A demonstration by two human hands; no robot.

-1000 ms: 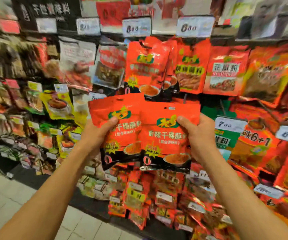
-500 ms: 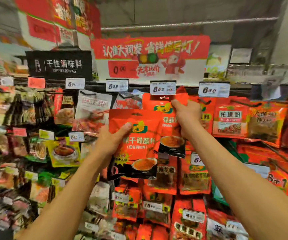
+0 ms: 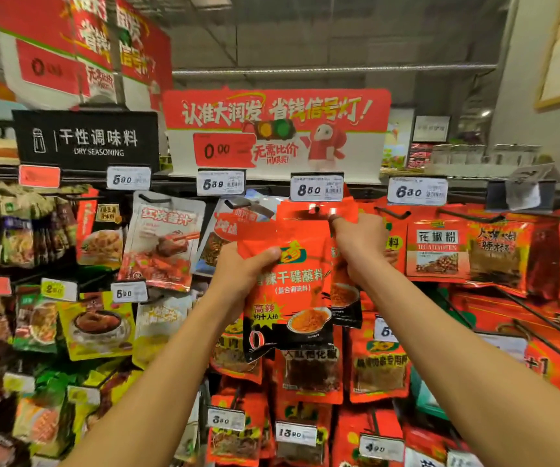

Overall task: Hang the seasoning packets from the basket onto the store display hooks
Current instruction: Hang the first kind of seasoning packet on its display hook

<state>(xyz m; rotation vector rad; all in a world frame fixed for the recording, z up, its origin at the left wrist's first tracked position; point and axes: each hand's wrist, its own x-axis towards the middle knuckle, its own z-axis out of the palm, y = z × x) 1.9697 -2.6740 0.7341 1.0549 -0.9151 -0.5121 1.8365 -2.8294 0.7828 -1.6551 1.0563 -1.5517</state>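
A glossy red-and-black seasoning packet [image 3: 288, 291], printed with a bowl of orange powder, is held up against the top row of a store display rack [image 3: 521, 193], directly beneath the white price tag reading 8.50 [image 3: 316, 188]. The left hand [image 3: 238, 274] grips the packet by its upper left edge, thumb curled over the front and the other fingers hidden behind. The right hand [image 3: 361, 242] is raised at the packet's upper right corner, fingers curled and pinching the top of a second red packet [image 3: 344, 291] that hangs just behind the first; its top edge is blurred, so whether it sits on a hook cannot be told. Both bare forearms reach up from the lower edge of the view. Just right of the hands hangs a red packet with a white label panel [image 3: 437, 247] under a tag reading 6.30 [image 3: 417, 192]. To the left hang a pale packet showing braised meat [image 3: 162, 241] and a yellow packet with a dark bowl picture [image 3: 95, 325]. Above the rack stand a black sign reading "DRY SEASONING" [image 3: 85, 139] and a red-and-white promotional banner with a traffic light picture [image 3: 277, 129].
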